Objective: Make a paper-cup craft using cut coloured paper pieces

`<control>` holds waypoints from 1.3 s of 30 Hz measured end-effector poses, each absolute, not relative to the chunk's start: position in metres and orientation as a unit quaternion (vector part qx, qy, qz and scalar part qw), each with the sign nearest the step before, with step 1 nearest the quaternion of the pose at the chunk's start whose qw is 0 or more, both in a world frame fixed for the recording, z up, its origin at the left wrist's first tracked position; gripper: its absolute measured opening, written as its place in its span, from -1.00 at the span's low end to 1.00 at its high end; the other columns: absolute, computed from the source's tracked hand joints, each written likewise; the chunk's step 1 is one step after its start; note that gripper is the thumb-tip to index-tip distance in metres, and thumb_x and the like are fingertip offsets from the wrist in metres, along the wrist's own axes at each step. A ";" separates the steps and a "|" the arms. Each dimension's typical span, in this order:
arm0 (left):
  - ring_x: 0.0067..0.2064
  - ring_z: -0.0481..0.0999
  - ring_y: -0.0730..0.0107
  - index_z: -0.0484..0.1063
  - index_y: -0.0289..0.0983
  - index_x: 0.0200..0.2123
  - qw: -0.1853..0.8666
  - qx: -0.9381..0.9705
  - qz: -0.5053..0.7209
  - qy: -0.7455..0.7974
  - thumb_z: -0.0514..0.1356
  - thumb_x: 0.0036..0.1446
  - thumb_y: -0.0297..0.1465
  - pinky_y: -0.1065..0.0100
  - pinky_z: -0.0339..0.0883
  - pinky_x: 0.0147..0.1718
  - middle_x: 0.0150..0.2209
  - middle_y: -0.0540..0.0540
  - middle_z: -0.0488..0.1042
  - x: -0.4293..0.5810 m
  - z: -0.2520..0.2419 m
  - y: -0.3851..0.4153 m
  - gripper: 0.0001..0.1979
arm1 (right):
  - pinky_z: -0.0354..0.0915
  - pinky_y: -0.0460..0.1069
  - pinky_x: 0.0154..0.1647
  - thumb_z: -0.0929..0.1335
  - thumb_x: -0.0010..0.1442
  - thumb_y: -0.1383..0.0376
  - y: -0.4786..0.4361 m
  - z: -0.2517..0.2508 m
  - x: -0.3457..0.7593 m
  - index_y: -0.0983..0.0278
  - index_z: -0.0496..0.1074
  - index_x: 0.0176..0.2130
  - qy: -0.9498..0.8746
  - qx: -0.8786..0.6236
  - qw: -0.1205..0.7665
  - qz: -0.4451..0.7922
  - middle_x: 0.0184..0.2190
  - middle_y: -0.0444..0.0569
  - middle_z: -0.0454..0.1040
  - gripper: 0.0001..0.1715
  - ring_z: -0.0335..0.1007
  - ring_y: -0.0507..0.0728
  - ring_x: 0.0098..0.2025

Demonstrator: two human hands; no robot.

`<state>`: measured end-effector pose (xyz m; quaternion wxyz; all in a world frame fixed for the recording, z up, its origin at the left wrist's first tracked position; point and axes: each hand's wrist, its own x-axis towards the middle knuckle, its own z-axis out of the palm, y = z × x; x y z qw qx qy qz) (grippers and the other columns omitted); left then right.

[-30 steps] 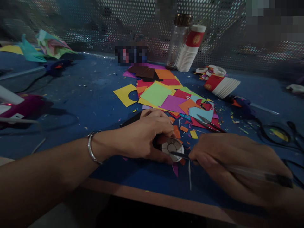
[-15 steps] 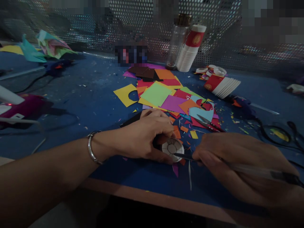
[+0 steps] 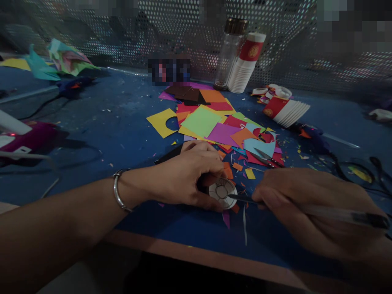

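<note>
My left hand point(image 3: 196, 175), with a silver bangle at its wrist, curls its thumb and fingers around the left side of a small white paper disc point(image 3: 219, 201). An inner ring and short lines running outward are drawn on the disc; its left edge is hidden by the fingers. In my right hand point(image 3: 309, 212) is a pen point(image 3: 337, 213), gripped near its dark front end. The pen's tip meets the disc right of the inner ring. Behind the hands lie scissors point(image 3: 266, 158) and small orange and yellow paper scraps.
Coloured paper sheets point(image 3: 200, 121) are heaped beyond my hands. A clear bottle point(image 3: 227, 59) and stacked paper cups point(image 3: 248, 63) stand by the perforated metal screen. Another cup stack point(image 3: 286, 111) lies right, near a blue glue gun point(image 3: 317, 136). A purple glue gun point(image 3: 33, 136) is left.
My right hand and the pen have shifted slightly right, and the tip has moved a little away from the disc's centre. My left hand and the disc keep their place.
</note>
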<state>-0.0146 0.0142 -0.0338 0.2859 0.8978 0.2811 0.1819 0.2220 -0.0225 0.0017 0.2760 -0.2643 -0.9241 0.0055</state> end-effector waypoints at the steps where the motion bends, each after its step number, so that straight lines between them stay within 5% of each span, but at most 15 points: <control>1: -0.20 0.29 0.29 0.19 -0.23 -0.51 0.284 0.898 0.181 0.283 0.40 0.04 -0.12 0.21 0.00 -0.14 -0.41 0.07 0.31 -0.015 -0.034 0.014 -0.53 | 0.36 -0.14 -0.51 0.18 0.42 0.39 -0.022 -0.001 0.223 0.15 0.35 -0.37 -0.920 -0.269 0.284 0.015 -0.56 -0.20 0.55 -0.66 0.49 -0.04 -0.55; 9: -0.19 0.28 0.28 0.18 -0.23 -0.49 0.286 0.896 0.184 0.286 0.40 0.03 -0.05 0.21 0.01 -0.11 -0.38 0.06 0.34 -0.014 -0.034 0.014 -0.49 | 0.36 -0.10 -0.55 0.26 0.35 0.41 -0.019 -0.014 0.227 0.14 0.37 -0.38 -0.893 -0.286 0.344 0.056 -0.56 -0.20 0.50 -0.72 0.46 0.00 -0.57; 19: -0.21 0.27 0.30 0.19 -0.23 -0.48 0.289 0.896 0.179 0.285 0.42 0.00 -0.15 0.23 -0.02 -0.14 -0.40 0.07 0.31 -0.013 -0.033 0.013 -0.54 | 0.36 -0.13 -0.48 0.29 0.33 0.44 -0.022 -0.014 0.224 0.19 0.41 -0.38 -0.892 -0.281 0.349 0.064 -0.54 -0.16 0.52 -0.75 0.47 -0.01 -0.54; 39: -0.13 0.30 0.25 0.21 -0.21 -0.43 0.301 0.893 0.188 0.278 0.37 0.06 -0.04 0.19 0.00 -0.07 -0.27 0.04 0.45 -0.015 -0.033 0.012 -0.53 | 0.28 -0.09 -0.57 0.29 0.34 0.40 -0.021 -0.013 0.226 0.16 0.37 -0.38 -0.892 -0.287 0.348 0.023 -0.59 -0.19 0.47 -0.75 0.41 0.00 -0.60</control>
